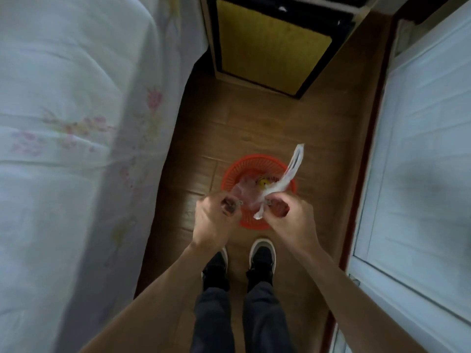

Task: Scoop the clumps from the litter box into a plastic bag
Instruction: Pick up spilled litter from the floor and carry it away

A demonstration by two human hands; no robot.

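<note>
- A white bed cover (63, 149) with faint pink flower prints is spread over the whole left side of the frame and hangs down to the floor.
- A white panelled door (420, 149) is seen along the right edge, framed in dark red-brown.
- A strip of brown wood-patterned floor (254, 123) runs between the two, from the top centre to the bottom.
- A cabinet with a yellow panel (267, 42) in a dark frame stands at the top centre.
- Dark trousers (214, 314) and black shoes with white soles (262, 256) are seen at the bottom centre, planted on the floor just below the basket.
- A round orange-red slotted basket (244, 164) sits on the floor at the centre of the frame, partly covered by both hands.
- The plastic bag (244, 192) is held above the basket, at the frame's centre. Its body is thin, translucent and crumpled with a pinkish tint. A white handle strip (293, 169), twisted flat, sticks up and to the right beyond the basket's rim. A yellow patch shows through or behind the film; what it is cannot be told.
- The left hand (216, 220) is closed, its fingers curled at the bag's left edge, where the film appears to be pinched; blur hides the exact contact.
- The right hand (290, 215) is closed around the base of the white strip, and a short end of it hangs below the fingers.
</note>
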